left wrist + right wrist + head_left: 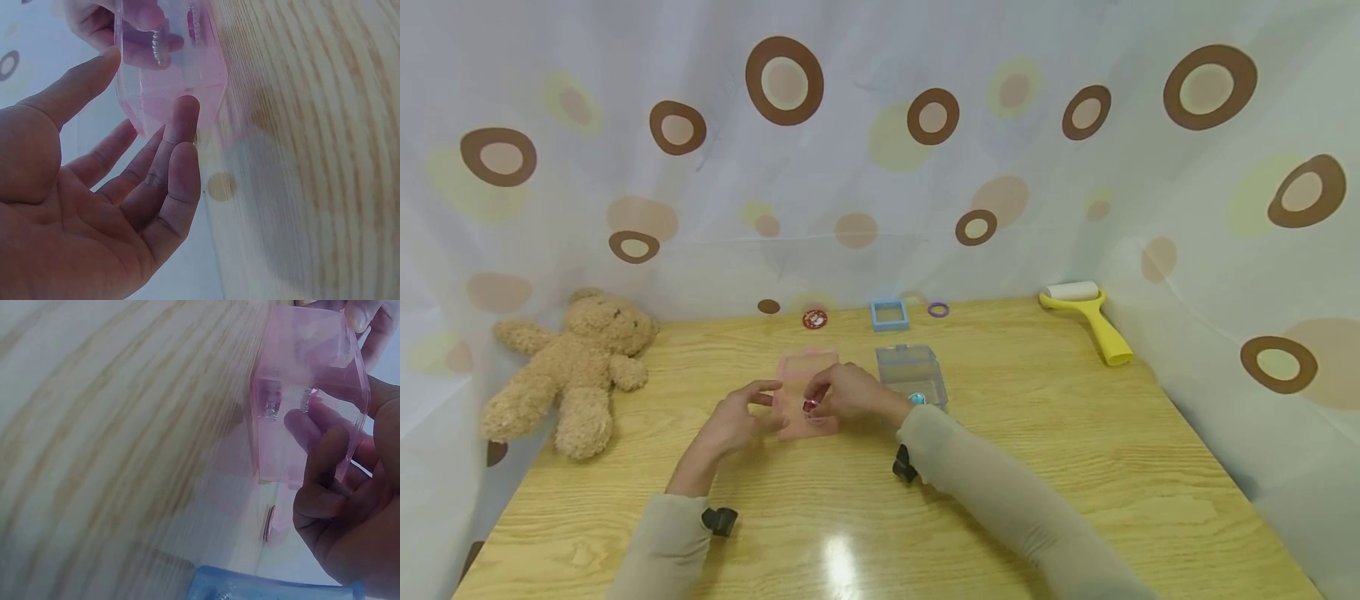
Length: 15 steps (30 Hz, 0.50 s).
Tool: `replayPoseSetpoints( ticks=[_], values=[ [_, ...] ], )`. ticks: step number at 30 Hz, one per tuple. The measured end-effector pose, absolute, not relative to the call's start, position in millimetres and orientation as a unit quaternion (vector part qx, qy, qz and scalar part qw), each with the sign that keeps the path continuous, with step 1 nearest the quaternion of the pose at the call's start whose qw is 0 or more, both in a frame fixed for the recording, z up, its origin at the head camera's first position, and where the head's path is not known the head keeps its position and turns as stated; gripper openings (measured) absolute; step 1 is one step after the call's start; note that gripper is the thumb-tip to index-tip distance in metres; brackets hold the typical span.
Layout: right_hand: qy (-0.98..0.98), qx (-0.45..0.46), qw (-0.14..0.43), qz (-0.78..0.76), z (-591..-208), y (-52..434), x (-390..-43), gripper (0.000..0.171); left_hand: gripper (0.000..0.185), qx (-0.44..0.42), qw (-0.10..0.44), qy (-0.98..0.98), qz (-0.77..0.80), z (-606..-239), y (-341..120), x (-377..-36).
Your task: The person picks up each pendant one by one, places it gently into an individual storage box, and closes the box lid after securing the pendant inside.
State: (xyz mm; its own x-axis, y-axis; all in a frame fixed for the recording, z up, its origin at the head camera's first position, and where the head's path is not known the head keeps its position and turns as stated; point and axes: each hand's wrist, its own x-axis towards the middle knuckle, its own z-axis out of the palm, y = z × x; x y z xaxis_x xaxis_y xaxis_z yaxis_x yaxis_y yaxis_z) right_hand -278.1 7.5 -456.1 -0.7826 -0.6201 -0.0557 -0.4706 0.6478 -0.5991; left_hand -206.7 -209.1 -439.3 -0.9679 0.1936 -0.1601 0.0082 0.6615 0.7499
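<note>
A see-through pink box point(805, 430) lies open on the table, its lid folded back. Reaching into it, my right hand point(850, 392) pinches a pink gem point(810, 406) with a beaded silver rim between thumb and fingertips. A second pink gem point(192, 25) with the same kind of rim shows through the wall, lower in the box. My left hand point(733, 421) is at the box's left side, thumb near the rim and fingers loosely bent along the outer wall. Right of it sits an open clear blue-grey box point(910, 362) holding a light blue gem point(917, 399), partly behind my right wrist.
Along the back lie a round red disc point(815, 319), a blue square frame point(889, 316) and a purple ring point(938, 309). A teddy bear point(576, 362) lies at the left, a yellow-handled lint roller point(1090, 317) at the back right. A patterned curtain point(850, 167) surrounds the table.
</note>
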Motion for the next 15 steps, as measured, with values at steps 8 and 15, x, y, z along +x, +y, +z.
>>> replayPoseSetpoints(
  ticks=[8, 15],
  values=[
    [0.903, -0.285, 0.14, -0.29, -451.9, 8.2, -275.8, 0.018, 0.062, 0.051, 0.105, 0.914, 0.389, -443.7, -208.7, -208.9],
    [0.888, -0.295, 0.126, -0.331, -443.6, 16.1, -280.8, 0.023, 0.061, 0.044, 0.104, 0.911, 0.396, -442.2, -207.7, -209.2]
  ],
)
